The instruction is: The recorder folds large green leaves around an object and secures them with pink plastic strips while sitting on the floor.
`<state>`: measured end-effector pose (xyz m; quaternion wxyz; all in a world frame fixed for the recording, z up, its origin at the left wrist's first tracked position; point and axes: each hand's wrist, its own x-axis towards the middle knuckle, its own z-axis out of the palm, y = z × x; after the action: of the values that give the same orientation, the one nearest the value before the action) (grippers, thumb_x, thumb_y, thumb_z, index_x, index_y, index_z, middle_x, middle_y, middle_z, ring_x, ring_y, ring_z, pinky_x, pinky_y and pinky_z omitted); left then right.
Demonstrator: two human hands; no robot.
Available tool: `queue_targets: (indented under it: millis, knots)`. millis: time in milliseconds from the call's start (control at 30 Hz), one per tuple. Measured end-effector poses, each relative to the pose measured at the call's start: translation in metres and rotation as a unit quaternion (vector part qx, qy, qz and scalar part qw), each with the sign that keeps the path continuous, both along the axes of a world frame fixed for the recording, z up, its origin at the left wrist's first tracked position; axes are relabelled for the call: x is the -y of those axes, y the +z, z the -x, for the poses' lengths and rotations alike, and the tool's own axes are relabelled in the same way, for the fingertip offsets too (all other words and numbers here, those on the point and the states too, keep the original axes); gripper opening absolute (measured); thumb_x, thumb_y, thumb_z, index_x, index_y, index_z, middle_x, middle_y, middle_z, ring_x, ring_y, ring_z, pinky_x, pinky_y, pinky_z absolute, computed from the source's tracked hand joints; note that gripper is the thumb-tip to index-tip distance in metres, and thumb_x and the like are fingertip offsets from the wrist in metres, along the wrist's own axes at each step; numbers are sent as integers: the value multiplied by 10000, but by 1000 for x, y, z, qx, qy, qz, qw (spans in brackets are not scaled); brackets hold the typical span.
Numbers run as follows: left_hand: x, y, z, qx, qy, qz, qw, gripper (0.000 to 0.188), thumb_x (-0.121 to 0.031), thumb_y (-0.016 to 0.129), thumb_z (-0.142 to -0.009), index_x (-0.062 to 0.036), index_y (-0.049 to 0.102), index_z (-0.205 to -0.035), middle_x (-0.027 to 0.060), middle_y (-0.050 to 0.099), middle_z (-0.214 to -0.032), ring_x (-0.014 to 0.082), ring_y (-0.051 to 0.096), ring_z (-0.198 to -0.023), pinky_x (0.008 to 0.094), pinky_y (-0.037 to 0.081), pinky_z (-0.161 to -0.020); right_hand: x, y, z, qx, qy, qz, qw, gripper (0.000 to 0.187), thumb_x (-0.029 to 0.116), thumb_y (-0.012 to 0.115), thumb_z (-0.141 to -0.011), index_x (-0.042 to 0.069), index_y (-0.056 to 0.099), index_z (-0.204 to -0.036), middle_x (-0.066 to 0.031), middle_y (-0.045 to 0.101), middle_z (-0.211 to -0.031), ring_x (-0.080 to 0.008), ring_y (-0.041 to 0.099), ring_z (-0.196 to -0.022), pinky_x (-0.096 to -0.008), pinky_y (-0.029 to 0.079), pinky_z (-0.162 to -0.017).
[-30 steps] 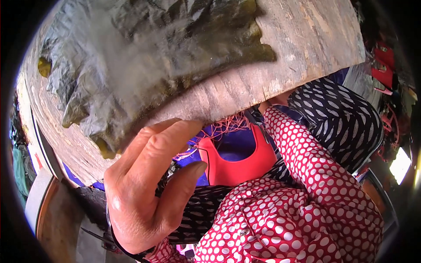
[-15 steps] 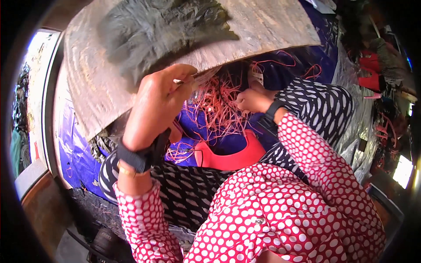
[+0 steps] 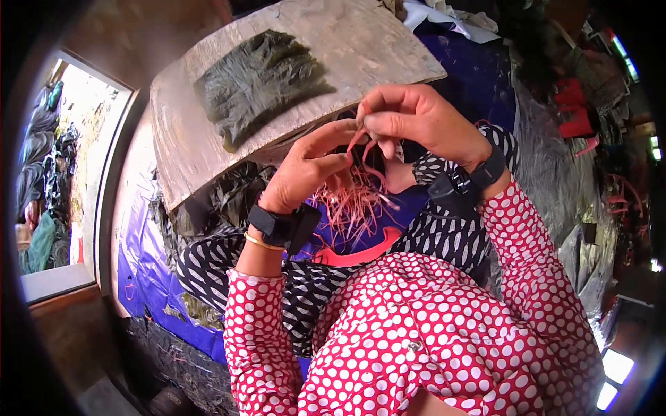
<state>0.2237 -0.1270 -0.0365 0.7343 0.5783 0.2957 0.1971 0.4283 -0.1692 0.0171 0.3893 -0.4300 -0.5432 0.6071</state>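
Observation:
My left hand and my right hand meet above my lap, fingers pinched on a thin reddish-pink strip that runs between them. One strand loops down from my right fingertips. Below the hands lies a tangled heap of pink strips on blue sheeting. Just beyond my hands a worn wooden board slopes upward, with a crumpled dark green-grey sheet of thin, film-like material spread on it. The exact grip of the left fingertips is partly hidden.
A red curved plastic piece lies between my crossed legs. Dark crumpled sheets sit under the board's near left edge. Blue sheeting covers the floor at left, beside a bright framed opening. Red objects stand at the far right.
My right hand has risen from the pink heap to meet my left hand, and a pink strip now shows between them. The left hand has moved off the board's edge. The view has shifted.

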Motion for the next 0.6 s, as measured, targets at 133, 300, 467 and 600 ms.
queue_targets:
  millis: [133, 300, 467, 600]
  knots:
    - [8, 17, 5, 37, -9, 9, 999, 307, -103, 542, -887, -35, 553, -1186, 62, 660, -939, 101, 622, -665, 224, 478, -574, -4, 13, -9, -7, -66, -97, 993, 170, 136, 569, -906, 25, 586, -1034, 0, 599, -792, -58, 574, -625, -202, 484, -608]
    - [12, 25, 22, 41, -1, -17, 999, 298, -176, 585, -897, -19, 583, -1149, 25, 659, -878, 95, 615, -675, 220, 476, -593, -5, 22, -18, -100, -104, -124, 982, 199, 151, 574, -904, 30, 581, -1062, -16, 612, -845, -86, 598, -656, -237, 521, -645]
    - [18, 33, 38, -38, 57, -72, 995, 196, -177, 630, -874, -15, 667, -979, -10, 628, -721, 62, 576, -611, 192, 445, -556, -5, 23, -10, -138, -124, -164, 969, 233, 150, 587, -887, -6, 581, -1059, -77, 661, -901, -99, 626, -655, -228, 532, -657]
    - [16, 30, 51, -96, 87, -95, 987, 190, -143, 609, -886, 11, 654, -989, -28, 589, -693, 38, 519, -576, 191, 417, -527, -6, 11, -14, -173, -163, -139, 961, 242, 150, 586, -886, -7, 579, -1069, -70, 651, -862, -115, 631, -658, -235, 536, -662]
